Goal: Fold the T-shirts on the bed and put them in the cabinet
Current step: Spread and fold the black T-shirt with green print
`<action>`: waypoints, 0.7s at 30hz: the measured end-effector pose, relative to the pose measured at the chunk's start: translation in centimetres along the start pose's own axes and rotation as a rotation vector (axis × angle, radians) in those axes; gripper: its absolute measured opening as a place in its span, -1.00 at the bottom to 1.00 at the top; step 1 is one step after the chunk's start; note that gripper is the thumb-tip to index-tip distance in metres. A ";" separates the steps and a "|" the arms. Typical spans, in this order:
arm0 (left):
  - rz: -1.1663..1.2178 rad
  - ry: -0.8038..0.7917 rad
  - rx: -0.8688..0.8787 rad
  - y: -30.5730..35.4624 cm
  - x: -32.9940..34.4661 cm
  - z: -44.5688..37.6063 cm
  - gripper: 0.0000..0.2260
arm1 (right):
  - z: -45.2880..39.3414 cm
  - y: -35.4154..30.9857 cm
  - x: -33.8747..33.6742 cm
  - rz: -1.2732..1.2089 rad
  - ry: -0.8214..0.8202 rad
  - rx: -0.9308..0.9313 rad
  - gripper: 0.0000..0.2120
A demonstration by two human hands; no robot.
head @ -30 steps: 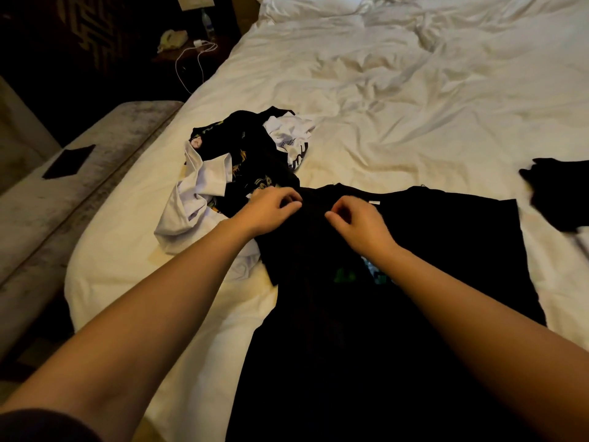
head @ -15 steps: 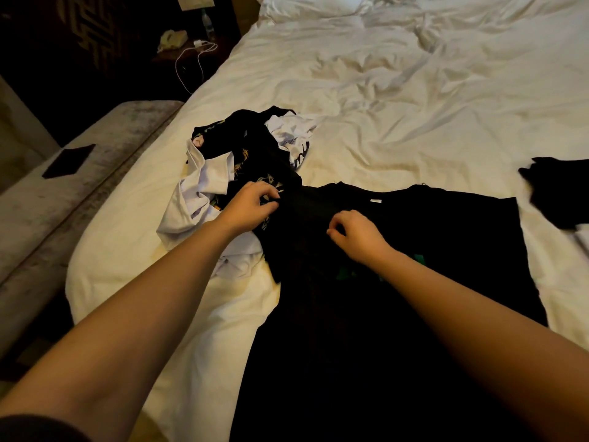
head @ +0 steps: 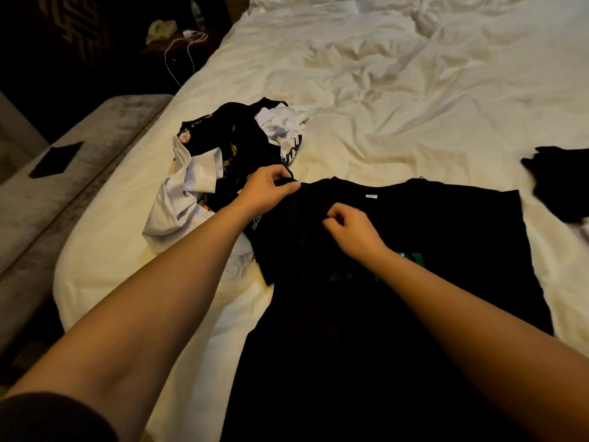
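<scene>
A black T-shirt (head: 430, 237) with a green print lies spread on the white bed (head: 398, 106), collar away from me. My left hand (head: 271, 189) pinches the shirt's left shoulder edge between thumb and fingers. My right hand (head: 352, 228) has its fingers curled and pinches the black cloth just below the collar. A heap of black and white T-shirts (head: 223, 167) lies crumpled to the left of the spread shirt, touching it. Another black garment (head: 561, 183) lies at the right edge.
A grey upholstered bench (head: 73, 173) runs along the bed's left side with a dark flat object (head: 55, 159) on it. A bedside table (head: 178, 43) at the back left holds a white cable, a bottle and small items.
My left hand shifted along the shirt's left shoulder and now grips its edge near the heap. My right hand stayed below the collar. The shirt's left side is bunched differently.
</scene>
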State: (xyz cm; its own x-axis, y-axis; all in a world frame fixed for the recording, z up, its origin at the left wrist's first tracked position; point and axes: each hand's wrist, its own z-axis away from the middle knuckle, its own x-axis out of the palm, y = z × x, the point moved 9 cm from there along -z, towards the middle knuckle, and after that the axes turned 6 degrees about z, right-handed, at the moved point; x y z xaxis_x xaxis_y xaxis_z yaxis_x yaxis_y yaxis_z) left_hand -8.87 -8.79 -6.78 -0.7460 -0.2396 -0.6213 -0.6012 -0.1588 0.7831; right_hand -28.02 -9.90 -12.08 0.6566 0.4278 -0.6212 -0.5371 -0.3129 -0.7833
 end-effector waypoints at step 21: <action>-0.419 0.215 -0.080 -1.0 2.3 10.8 -0.63 | -1.2 4.4 -4.7 0.406 0.228 0.144 -0.83</action>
State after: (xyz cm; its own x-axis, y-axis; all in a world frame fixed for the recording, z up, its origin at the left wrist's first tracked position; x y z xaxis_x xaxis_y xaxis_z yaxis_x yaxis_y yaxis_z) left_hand -13.11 1.19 -9.29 -0.3624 -0.3307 -0.8714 -0.8073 -0.3558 0.4708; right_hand -32.85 -14.37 -12.65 0.4697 0.0936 -0.8778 -0.8310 -0.2888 -0.4754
